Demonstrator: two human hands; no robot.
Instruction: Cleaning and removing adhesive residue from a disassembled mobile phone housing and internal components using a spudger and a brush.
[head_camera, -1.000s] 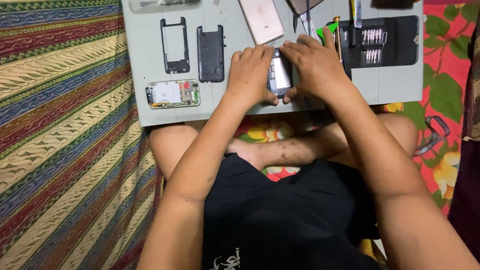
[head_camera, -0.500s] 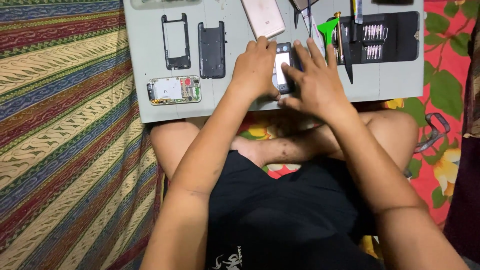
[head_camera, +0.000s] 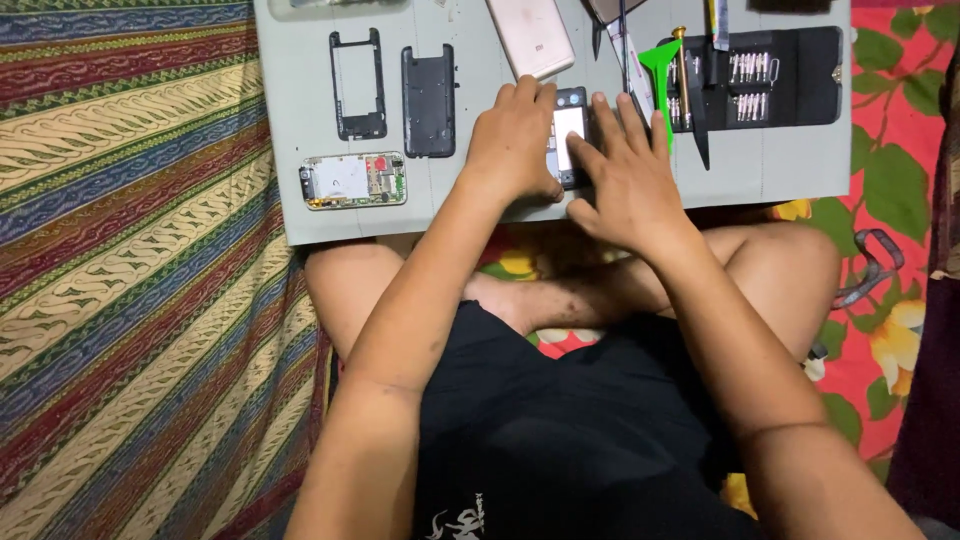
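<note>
A small black phone body with a pale panel (head_camera: 570, 128) lies on the grey work mat (head_camera: 300, 110). My left hand (head_camera: 515, 140) curls around its left edge and grips it. My right hand (head_camera: 625, 170) lies flat with fingers spread, fingertips pressing on the phone's right side. To the left sit a black phone frame (head_camera: 357, 85), a black back cover (head_camera: 429, 100) and a circuit board (head_camera: 352, 180). A rose-gold phone back (head_camera: 530, 35) lies above my left hand.
A green plastic pry tool (head_camera: 658, 60), a gold-handled screwdriver (head_camera: 683, 60) and a black bit case (head_camera: 775, 75) lie right of my hands. My crossed legs sit under the mat's near edge. Striped cloth lies left, red floral cloth right.
My right hand has opened from a curled grip and now lies flat over the phone's right side. The view has shifted slightly, and my left hand stays on the phone.
</note>
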